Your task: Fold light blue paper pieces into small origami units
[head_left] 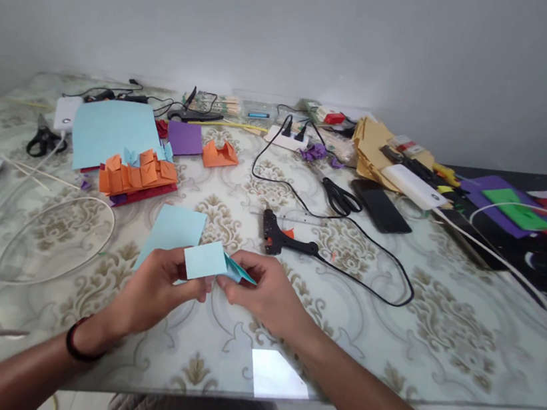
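Observation:
Between my two hands is a folded piece of light blue paper (205, 260), raised above the near part of the table. My left hand (162, 284) pinches its flat left panel, thumb in front and fingers behind. My right hand (262, 287) grips the pointed, creased right end, where a darker teal inner fold shows. Some fingers of both hands are hidden behind the paper. A flat light blue sheet (174, 227) lies just beyond my left hand. Farther off, a black hot glue gun (282, 236) rests on its side beyond my right hand.
Orange folded paper pieces (137, 172) stand back left, near a large light blue sheet (114, 130) and a purple square (184, 139). Black scissors (339, 197) and a phone (381, 207) lie right. The glue gun's cord (367, 291) loops rightward; a white cable (50, 276) coils left.

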`<state>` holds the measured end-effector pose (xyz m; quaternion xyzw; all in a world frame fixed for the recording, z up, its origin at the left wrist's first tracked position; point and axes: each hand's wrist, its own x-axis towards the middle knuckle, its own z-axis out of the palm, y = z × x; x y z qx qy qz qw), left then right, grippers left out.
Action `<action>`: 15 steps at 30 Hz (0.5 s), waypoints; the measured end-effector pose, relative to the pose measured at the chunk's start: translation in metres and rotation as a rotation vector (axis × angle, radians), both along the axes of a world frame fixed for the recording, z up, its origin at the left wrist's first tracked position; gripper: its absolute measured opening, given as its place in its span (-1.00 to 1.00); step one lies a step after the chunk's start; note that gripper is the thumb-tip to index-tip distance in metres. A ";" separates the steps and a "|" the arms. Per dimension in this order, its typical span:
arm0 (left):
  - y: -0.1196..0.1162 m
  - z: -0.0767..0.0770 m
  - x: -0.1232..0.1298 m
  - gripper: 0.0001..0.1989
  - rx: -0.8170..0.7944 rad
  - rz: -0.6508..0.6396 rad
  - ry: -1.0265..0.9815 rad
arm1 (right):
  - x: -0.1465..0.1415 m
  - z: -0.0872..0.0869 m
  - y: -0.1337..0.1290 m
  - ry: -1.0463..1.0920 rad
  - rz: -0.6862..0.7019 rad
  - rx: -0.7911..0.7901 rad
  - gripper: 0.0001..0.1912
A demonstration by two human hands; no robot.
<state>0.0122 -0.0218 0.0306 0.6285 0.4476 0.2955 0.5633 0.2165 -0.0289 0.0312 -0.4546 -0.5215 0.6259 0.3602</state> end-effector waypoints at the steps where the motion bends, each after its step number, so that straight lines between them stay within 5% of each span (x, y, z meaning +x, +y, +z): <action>1: 0.000 0.001 0.000 -0.90 0.006 -0.010 0.015 | 0.000 -0.001 0.000 -0.003 0.007 0.005 -0.85; 7: -0.003 0.011 0.006 -0.93 0.070 -0.051 0.109 | 0.001 -0.008 -0.003 -0.001 0.051 0.004 -0.92; 15: -0.006 0.015 0.004 -0.90 0.184 0.084 0.156 | 0.003 -0.002 0.001 0.092 -0.006 -0.062 -0.91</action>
